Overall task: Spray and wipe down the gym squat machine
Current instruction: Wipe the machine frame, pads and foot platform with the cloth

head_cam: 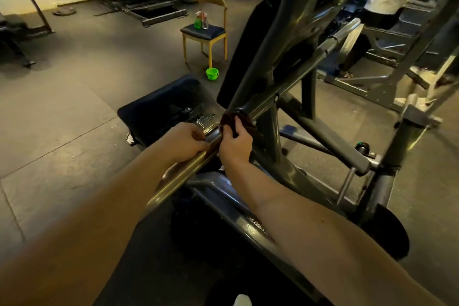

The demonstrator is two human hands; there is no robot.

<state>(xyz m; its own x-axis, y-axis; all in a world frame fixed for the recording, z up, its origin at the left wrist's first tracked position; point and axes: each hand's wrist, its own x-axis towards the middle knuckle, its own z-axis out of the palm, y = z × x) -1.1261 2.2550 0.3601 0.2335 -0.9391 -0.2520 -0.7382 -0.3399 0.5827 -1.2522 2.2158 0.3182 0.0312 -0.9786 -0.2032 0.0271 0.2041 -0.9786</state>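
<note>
A grey steel squat machine (293, 40) fills the middle and right of the view, with a shiny metal bar (178, 179) slanting from lower left up to its frame joint. A dark red cloth (229, 120) is wrapped round that bar at the joint. My right hand (236, 143) grips the cloth from the right side of the bar. My left hand (185, 141) curls over the bar just left of it and pinches an end of the cloth. Two spray bottles (201, 20), one green and one clear, stand on a chair seat farther back.
A yellow-legged chair (211, 32) stands on the dark rubber floor, with a green cup (212, 73) on the floor beside it. The machine's black foot platform (161, 107) lies behind my hands. Other gym machines line the back wall. A person stands at the upper right.
</note>
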